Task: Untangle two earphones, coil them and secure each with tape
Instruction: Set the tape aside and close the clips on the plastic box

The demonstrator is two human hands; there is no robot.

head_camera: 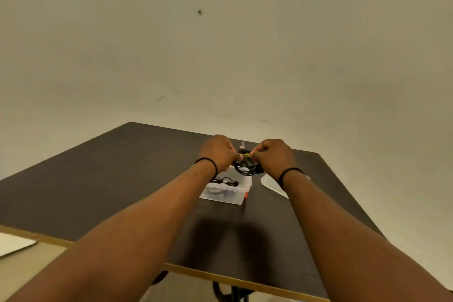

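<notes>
Head view: hands (245, 154) around coiled earphone (246, 167).

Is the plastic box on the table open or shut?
Open. The box has no lid on; an earphone lies across its open top, and a clear lid-like piece lies beside it.

Both hands meet above the middle of the surface (122, 167), the left hand (217, 152) left of the right hand (274, 155), with a coiled earphone (246, 167) between them. Below and before them a container (228, 193) rests on the surface, a second earphone (226, 182) in it. A lid (270, 184) lies right of the container.
</notes>
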